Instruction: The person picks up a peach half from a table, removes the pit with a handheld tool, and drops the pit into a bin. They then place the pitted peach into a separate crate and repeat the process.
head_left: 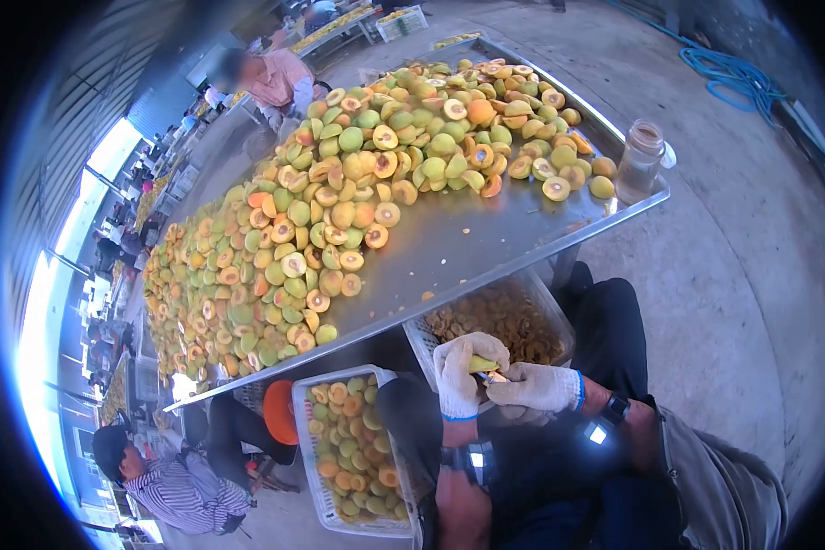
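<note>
My left hand [460, 374], in a white knit glove, is closed around a yellow-green apricot half [482, 364]. Close against it, my gloved right hand [535, 387] pinches a small metal tool [496, 377] whose tip meets the fruit. The tool's exact kind is too small to tell. Both hands are above my lap, by a crate [559, 341] of brown pits and scraps under the table edge. Left of my knee stands a white plastic crate [300, 431] of apricot halves.
A metal table [431, 266] with a raised rim bears a big heap of halved apricots [339, 202]. A glass jar [640, 160] stands at its right corner. One person [280, 81] works across the table, another [179, 486] sits at left. A blue hose [729, 78] lies on the floor.
</note>
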Motion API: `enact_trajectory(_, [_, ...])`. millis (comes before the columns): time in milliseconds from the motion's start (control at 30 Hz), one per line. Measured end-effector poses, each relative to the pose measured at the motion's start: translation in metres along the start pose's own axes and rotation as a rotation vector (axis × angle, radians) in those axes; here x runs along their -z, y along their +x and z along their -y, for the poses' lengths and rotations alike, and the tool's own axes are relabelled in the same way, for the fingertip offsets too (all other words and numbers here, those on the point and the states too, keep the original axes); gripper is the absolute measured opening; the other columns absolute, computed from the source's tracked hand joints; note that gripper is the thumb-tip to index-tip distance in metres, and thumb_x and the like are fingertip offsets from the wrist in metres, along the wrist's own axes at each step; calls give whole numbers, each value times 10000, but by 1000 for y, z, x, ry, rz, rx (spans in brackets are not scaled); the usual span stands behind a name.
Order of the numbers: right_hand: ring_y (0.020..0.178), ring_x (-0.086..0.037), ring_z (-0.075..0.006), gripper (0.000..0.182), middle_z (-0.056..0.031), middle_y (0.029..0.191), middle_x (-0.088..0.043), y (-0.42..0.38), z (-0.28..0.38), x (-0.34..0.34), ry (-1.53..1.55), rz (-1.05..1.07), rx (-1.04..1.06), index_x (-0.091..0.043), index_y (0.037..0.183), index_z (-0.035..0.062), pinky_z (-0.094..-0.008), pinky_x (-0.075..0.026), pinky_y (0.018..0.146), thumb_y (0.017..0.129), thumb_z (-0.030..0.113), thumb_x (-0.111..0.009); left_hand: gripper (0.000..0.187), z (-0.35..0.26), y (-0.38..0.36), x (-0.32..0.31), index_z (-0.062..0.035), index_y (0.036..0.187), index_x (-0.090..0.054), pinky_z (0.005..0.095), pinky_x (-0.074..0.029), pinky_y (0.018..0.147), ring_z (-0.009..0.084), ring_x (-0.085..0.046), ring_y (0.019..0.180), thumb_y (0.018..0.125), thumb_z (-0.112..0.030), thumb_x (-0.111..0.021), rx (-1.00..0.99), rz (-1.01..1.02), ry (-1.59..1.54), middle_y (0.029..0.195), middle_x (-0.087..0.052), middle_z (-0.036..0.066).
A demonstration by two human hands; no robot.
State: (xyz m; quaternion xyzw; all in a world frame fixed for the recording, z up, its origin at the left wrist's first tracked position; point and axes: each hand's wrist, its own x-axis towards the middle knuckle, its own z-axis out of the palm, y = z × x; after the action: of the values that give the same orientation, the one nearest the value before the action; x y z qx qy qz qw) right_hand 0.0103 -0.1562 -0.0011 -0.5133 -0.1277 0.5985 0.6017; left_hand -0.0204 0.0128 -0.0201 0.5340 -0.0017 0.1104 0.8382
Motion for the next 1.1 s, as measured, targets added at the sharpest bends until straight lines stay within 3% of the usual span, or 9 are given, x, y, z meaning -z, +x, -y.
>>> enact_trajectory(233, [441,-415,-44,433,68,605,-443,1,-10,9,168,138,-40,-548,808,151,-218,-315,381,1069,496,-542,436,-3,8,4,54,796,-714,331,-534,700,215,-669,739,984,-309,-563,49,181,58,818,-702,149])
enact_trajectory(333, [431,-395,-40,452,73,588,-424,-4,-2,1,-38,-57,-3,-521,758,168,-220,-302,370,1069,496,-544,438,-3,5,2,57,806,-717,329,-532,701,216,-671,743,984,-310,-558,87,158,-7,826,-708,155])
enact_trajectory(667, [462,-361,2,362,111,628,-404,-7,-11,9,315,165,-112,-566,831,189,-176,-267,381,1078,454,-562,473,6,7,8,37,738,-671,359,-524,685,247,-663,720,999,-337,-543,92,343,-12,791,-692,172])
enact_trajectory(833, [476,-368,4,345,112,654,-419,1,-24,13,302,147,-4,-582,866,185,-167,-271,386,1072,461,-576,485,44,-2,8,-10,882,-638,418,-539,710,327,-653,749,1067,-432,-484,140,124,-689,846,-657,203])
enact_trajectory(867, [471,-370,1,340,105,659,-429,1,-25,15,335,165,-33,-580,894,178,-167,-282,387,1078,463,-561,485,40,0,5,-10,882,-638,418,-539,710,327,-653,749,1067,-432,-484,139,124,-690,846,-657,203])
enact_trajectory(933, [466,-372,-3,336,98,664,-439,4,-33,22,366,192,-70,-578,922,171,-167,-293,389,1084,464,-546,499,29,0,1,-26,962,-638,449,-552,738,344,-659,793,1092,-464,-437,216,-238,-569,875,-652,194])
enact_trajectory(1000, [445,-372,-13,379,81,642,-446,12,-32,32,600,417,64,-559,926,159,-182,-298,377,1096,492,-499,536,41,5,16,-33,1000,-656,465,-558,753,343,-668,842,1096,-504,-419,169,-221,-576,893,-663,179])
enact_trajectory(1067, [409,-369,-45,476,47,603,-453,11,-23,26,558,217,150,-535,900,150,-218,-302,350,1095,570,-426,542,44,7,28,-38,1042,-667,471,-556,765,342,-670,884,1090,-521,-427,187,-470,-656,936,-677,172])
enact_trajectory(1100, [396,-371,-64,512,32,595,-459,16,-15,28,434,-69,89,-531,890,148,-237,-306,344,1089,602,-401,555,44,8,36,-44,1088,-671,454,-549,759,331,-663,900,1082,-547,-436,147,-512,-659,974,-689,164])
